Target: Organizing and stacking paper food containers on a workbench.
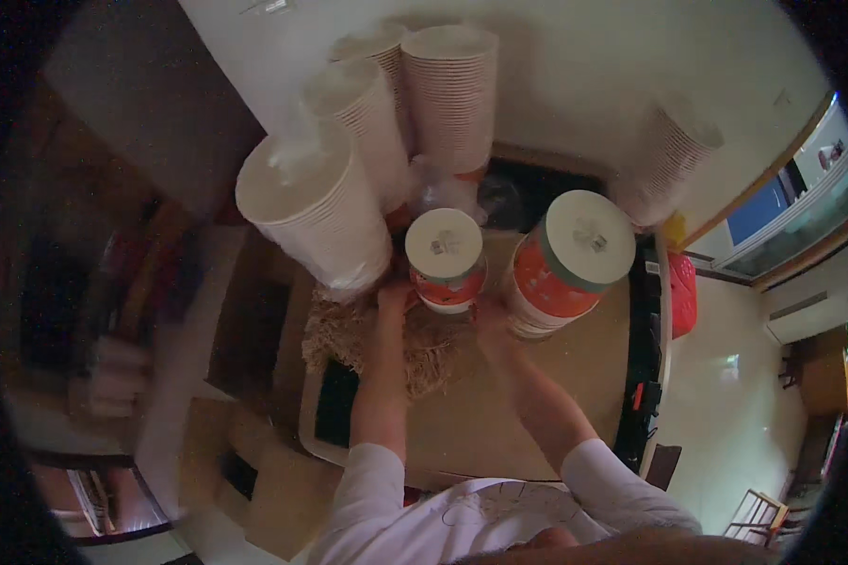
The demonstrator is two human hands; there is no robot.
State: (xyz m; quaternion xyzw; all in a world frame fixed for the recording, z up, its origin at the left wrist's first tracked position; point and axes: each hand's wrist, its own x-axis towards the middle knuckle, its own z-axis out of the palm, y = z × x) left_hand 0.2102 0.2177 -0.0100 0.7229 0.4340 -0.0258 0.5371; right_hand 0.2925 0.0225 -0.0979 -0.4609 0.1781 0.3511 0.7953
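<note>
A short stack of upturned paper tubs (445, 247), with a white round base on top and an orange-red printed band, stands between my two hands. My left hand (393, 296) closes against its lower left side and my right hand (492, 315) against its lower right; the fingertips are partly hidden. Just to the right of it, close to my right hand, is a taller, wider stack of upturned paper tubs (589, 241) with a grey-green edge and an orange band. A tan fringed cloth (424, 356) lies on the table beneath and beside my left forearm.
Tall stacks of white paper tubs (301, 202) in clear plastic crowd the table's far left, with another white stack (452, 89) near the wall. A further stack (674, 155) leans at the back right. A red plastic item (683, 295) sits beyond the table's right edge. Cardboard boxes (292, 490) stand at lower left.
</note>
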